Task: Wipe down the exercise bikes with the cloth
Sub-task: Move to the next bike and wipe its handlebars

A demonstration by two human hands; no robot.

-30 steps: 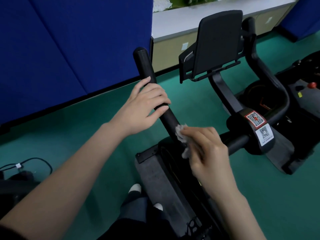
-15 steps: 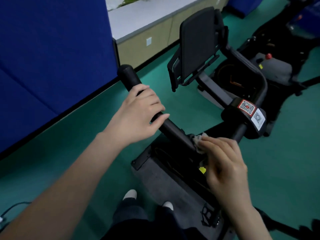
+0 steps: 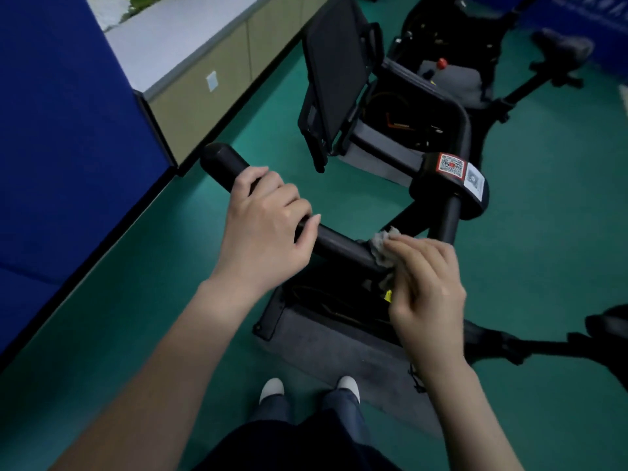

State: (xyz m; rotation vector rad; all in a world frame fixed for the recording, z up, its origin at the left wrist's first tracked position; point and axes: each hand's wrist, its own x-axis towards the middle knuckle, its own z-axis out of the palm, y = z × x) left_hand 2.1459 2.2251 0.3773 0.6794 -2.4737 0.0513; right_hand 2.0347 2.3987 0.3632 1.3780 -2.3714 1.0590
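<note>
Head | 2 hands (image 3: 265, 229) (image 3: 424, 283) | 1 cloth (image 3: 382, 241) | 1 handlebar (image 3: 221, 159) | 2 bikes (image 3: 323, 338) (image 3: 455, 78)

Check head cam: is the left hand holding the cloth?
No, the right hand pinches the cloth against the handlebar, which the left hand grips.

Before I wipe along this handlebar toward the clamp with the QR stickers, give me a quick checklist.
1. Cloth held firmly: the right hand pinches it. Ok.
2. Cloth on the handlebar: pressed against it. Ok.
3. Bar steadied: the left hand grips it. Ok.
4. Path to the clamp: bare bar, nothing in the way. Ok.
5. QR stickers lying flat: cannot tell.
6. Cloth still clean enough: cannot tell.
</note>
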